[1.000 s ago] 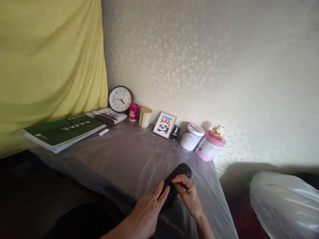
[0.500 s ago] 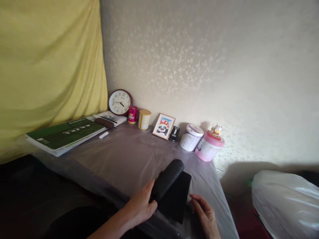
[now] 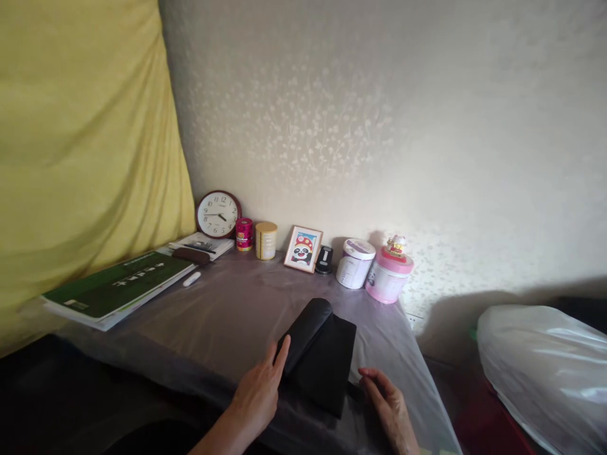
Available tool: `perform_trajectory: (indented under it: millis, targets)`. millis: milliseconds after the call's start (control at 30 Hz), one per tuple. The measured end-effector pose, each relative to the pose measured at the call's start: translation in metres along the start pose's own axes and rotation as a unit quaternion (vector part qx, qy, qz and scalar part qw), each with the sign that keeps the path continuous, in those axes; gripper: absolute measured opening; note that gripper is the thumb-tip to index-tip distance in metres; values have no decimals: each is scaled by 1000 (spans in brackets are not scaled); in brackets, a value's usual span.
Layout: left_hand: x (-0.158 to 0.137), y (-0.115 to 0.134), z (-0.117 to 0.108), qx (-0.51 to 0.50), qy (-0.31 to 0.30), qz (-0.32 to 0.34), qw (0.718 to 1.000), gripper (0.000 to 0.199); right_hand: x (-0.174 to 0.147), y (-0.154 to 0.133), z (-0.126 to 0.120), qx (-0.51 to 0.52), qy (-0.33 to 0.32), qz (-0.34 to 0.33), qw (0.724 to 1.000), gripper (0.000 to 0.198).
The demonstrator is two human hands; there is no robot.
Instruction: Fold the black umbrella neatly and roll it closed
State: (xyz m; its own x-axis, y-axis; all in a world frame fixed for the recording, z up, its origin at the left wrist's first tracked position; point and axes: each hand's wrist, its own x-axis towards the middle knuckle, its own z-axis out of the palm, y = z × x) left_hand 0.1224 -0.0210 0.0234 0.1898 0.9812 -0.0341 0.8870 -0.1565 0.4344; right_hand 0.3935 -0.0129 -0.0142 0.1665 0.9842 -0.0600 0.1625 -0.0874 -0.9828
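Head view: on the near right part of the table (image 3: 227,309) lies a black roll (image 3: 308,332), partly open, with a flat black flap (image 3: 329,370) spreading to its right. The roll's long axis slants from near left to far right, and it sits right between the person's 2 hands.

What matters most from where I stand is who is nearer to which side. The left hand (image 3: 256,392) is nearer to the roll and touches it: 2 fingers stretch along its left side, tips a little parted, pointing far and slightly right, much in line with the axis. The other fingers are out of sight under the hand, so I can't tell if they grip. The right hand (image 3: 391,407) is off the roll altogether, just beside the flap's right edge, its fingers curled and its thumb and forefinger tips close together. A dark strip (image 3: 355,390) sits at those tips; it is blurred against the table, so I can't say whether it is pinched or merely next to them. From these right fingertips, the flap lies directly left and the roll farther left, beyond it.
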Motion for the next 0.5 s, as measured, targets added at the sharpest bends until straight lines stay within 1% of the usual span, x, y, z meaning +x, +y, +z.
perform_trajectory:
  millis: [67, 100, 133, 200, 233, 267, 300, 333, 367, 400, 433, 467, 500]
  targets:
    - [1, -3, -7, -101, -3, 6, 995, 85, 0, -1, -1, -10, 6, -11, 1000, 41]
    - [0, -5, -11, -174, -13, -2, 985, 83, -1, -2, -1, -14, 8, -15, 1000, 40]
    - [-1, -7, -16, -253, -32, -15, 967, 81, -2, -5, -1, -14, 9, -18, 1000, 39]
    - [-6, -10, -26, -400, -79, -43, 912, 75, -7, -12, 1, 4, 5, -19, 1000, 38]
    - [-8, -11, -30, -452, -100, -52, 885, 72, -9, -16, 2, 18, -5, -15, 1000, 39]
    - [-10, -11, -33, -484, -115, -53, 866, 69, -12, -19, 2, 33, -14, -11, 999, 39]
    - [-13, -10, -34, -495, -123, -49, 859, 66, -14, -22, 3, 45, -25, -10, 999, 40]
    - [-15, -9, -35, -487, -119, -42, 865, 64, -15, -24, 4, 55, -37, -13, 998, 41]
    - [-17, -8, -34, -456, -108, -29, 883, 62, -16, -25, 4, 63, -45, -20, 997, 42]
    - [-18, -7, -32, -408, -75, -13, 910, 62, -17, -25, 4, 67, -46, -28, 996, 42]
    - [-19, -6, -30, -340, -20, 16, 940, 60, -16, -23, 4, 68, -40, -36, 996, 42]
    - [-20, -6, -28, -268, 26, 52, 962, 59, -15, -21, 4, 65, -29, -40, 997, 41]
    - [-21, -6, -27, -211, 58, 75, 973, 60, -13, -19, 4, 61, -18, -42, 997, 40]
